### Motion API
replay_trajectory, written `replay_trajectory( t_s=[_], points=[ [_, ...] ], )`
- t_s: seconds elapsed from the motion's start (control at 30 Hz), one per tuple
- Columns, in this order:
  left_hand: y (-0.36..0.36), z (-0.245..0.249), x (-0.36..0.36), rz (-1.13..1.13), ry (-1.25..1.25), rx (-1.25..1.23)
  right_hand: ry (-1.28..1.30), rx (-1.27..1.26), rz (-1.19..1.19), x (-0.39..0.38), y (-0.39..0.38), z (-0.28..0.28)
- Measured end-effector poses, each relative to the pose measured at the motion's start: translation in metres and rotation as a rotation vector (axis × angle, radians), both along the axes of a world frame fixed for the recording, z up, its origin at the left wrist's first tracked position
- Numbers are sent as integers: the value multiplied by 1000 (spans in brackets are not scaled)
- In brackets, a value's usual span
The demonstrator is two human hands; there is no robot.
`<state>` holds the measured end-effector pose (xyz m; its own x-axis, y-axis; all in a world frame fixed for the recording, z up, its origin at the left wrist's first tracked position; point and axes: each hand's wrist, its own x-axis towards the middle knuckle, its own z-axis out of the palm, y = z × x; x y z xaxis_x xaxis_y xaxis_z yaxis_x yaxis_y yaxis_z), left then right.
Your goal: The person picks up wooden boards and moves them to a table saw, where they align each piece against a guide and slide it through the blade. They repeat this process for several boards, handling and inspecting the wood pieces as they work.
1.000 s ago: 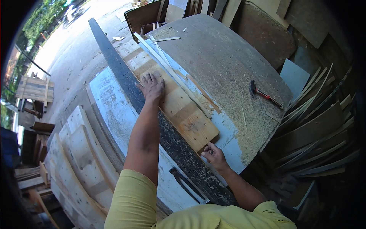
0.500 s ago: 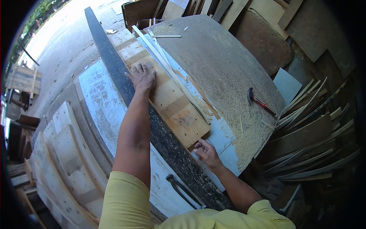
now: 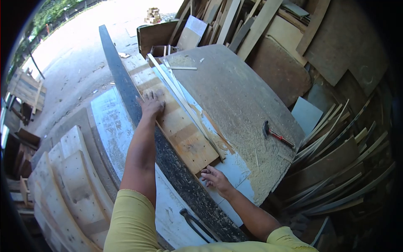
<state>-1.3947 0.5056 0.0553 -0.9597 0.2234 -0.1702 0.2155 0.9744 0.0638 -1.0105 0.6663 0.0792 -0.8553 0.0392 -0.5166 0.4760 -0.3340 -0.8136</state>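
From your right hand [image 3: 214,178], the sawdust-covered bench [image 3: 239,92] lies open toward one o'clock, broken only by the hammer [image 3: 275,135] at two o'clock, while loose strips [image 3: 184,101] at eleven and the long dark rail [image 3: 126,86] at ten fence that side.

The left hand [image 3: 151,105] lies flat on the wooden board [image 3: 187,138], hiding its palm and the wood beneath. Whether the right hand [image 3: 214,177] grips the board's near end with its curled fingers cannot be told. Nearer than that hand, the dark beam [image 3: 180,176] and a black-handled tool [image 3: 195,224] vanish behind the yellow shirt [image 3: 130,227].
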Motion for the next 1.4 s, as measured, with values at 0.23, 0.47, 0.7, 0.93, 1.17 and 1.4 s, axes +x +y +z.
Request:
replay_trajectory(
  t_s=[0.23,0.47,0.7,0.93,1.17,1.4],
  points=[
    [-15,26,147,150,190,257,-70,-168,-219,9,-8,-9],
    [1,-7,229,169,25,379,16,-138,-197,2,-24,7],
    [-6,26,213,386,-195,1248,78,-197,-138,-10,-30,49],
    [-46,112,167,291,-347,2103,417,285,63,-36,-7,150],
    [-96,145,129,516,-559,2029,196,1387,340,-175,46,119],
    [-93,142,148,430,-512,1993,-99,1639,678,-214,30,78]
  ],
)
